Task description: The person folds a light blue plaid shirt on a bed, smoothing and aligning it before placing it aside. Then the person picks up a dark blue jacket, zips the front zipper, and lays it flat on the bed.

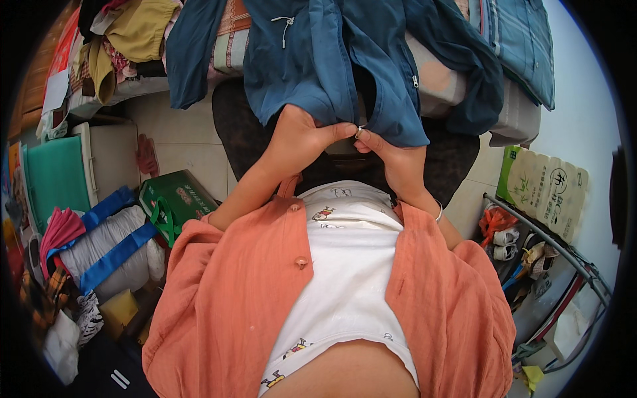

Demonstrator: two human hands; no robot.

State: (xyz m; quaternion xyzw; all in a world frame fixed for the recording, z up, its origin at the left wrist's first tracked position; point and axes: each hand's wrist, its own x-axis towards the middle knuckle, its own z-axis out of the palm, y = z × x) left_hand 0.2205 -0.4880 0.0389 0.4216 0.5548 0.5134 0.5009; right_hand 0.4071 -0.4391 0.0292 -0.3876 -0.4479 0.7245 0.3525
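A blue zip-up jacket (298, 64) is spread over the bed edge and my lap, its front parted above the hem and its sleeves out to both sides. At the bottom of the front opening, my left hand (303, 134) pinches one hem corner by the zip. My right hand (390, 154) grips the opposite corner, thumb and fingertips meeting the left thumb. Between the thumbs shows a small pale zipper end (359, 130), mostly hidden by the fingers. A white pocket zip pull (415, 81) hangs on the jacket's right side.
Piled clothes (142, 35) lie on the bed at left, folded blue shirts (522, 45) at right. A green box (174, 196) and a bundle with blue straps (107, 244) stand on the floor at left. At right are a paper pack (545, 191) and a metal-framed shoe rack (542, 234).
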